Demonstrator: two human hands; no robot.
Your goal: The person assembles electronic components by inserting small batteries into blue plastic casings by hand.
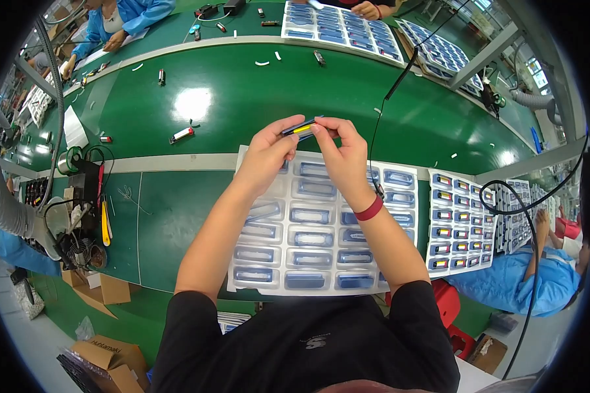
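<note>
Over the far edge of a white tray (pixel 328 291), my left hand (pixel 267 152) and my right hand (pixel 343 156) come together. Between their fingertips is a small slim part (pixel 301 130) with a dark edge, a bright yellow strip and bluish plastic; its exact kind is too small to make out. Fingers and thumbs of both hands pinch it, partly covering it. Translucent blue plastic shells (pixel 310 215) lie in the tray's compartments, one of them tilted at the left. A dark red band circles my right wrist.
Beyond the tray runs a green belt (pixel 255 92) with a small white-and-red part (pixel 181 135). A second tray (pixel 462 219) stands right. A yellow-handled cutter (pixel 105 223) and grey hose (pixel 6 190) are left. A black cable hangs at right; co-workers in blue sit nearby.
</note>
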